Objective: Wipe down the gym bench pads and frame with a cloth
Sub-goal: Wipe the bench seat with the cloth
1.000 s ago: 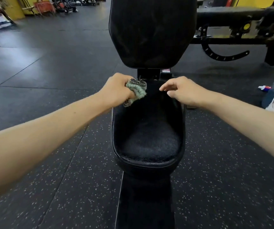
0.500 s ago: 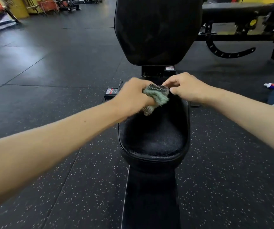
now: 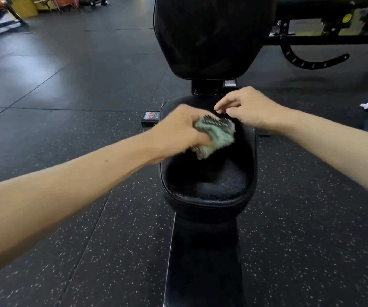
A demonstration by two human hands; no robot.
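Step in hand: wiping the seat pad. The left hand grips a bunched green cloth, fingers curled round it, and presses it against the far half of the pad, just below the gap to the back pad. The right hand hovers over the pad's far right edge. Its fingers are loosely bent and hold nothing I can see, and the fingertips are just beside the cloth's upper edge.

Judgement: an early stage. The near half of the seat pad, the back pad, the bracket between them and the frame beam probably all need a pass. The next move calls for a firm, flat drag of the cloth toward the near rim, or a re-fold with both hands if the right one closes in.

Hard to make out:
- The left hand and cloth are motion-blurred, so the finger placement is unclear.
- I cannot tell whether the right fingertips touch the cloth.
- The top of the back pad is cut off.
- The frame's feet are out of view.
- Black on black hides any wet streaks.
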